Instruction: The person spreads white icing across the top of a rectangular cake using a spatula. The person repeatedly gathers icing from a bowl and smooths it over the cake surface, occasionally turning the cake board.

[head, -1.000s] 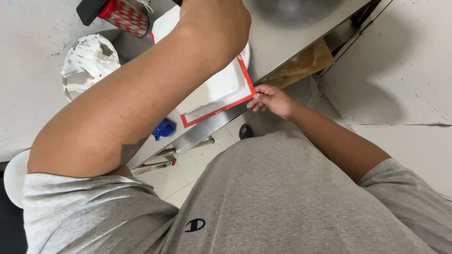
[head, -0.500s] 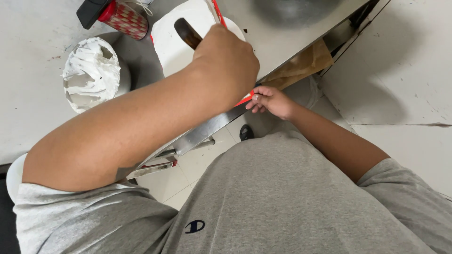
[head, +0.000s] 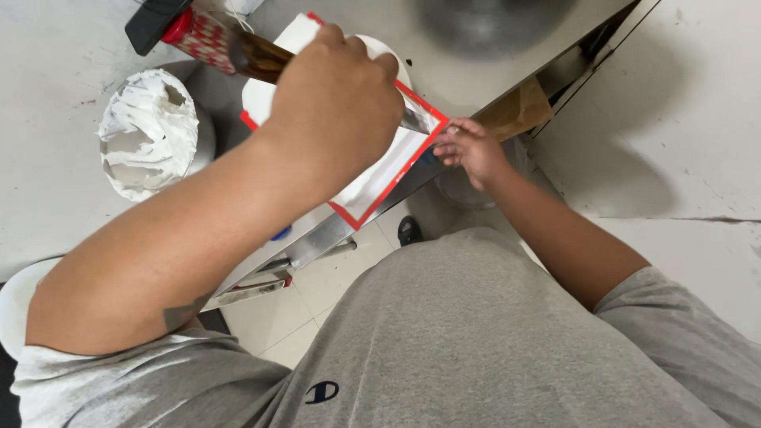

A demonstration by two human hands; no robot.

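Red-framed white sheet [head: 380, 178]: flat rectangle, thin red border, lies tilted across steel table edge, one corner overhanging. Wooden-handled blade [head: 416, 120]: brown handle, metal blade resting on sheet near far corner, mostly hidden.

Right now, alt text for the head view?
Seen from above, the left hand grips a brown-handled tool over a white, red-edged board at a metal table's edge. The right hand pinches the board's corner; a tub of white paste stands left.
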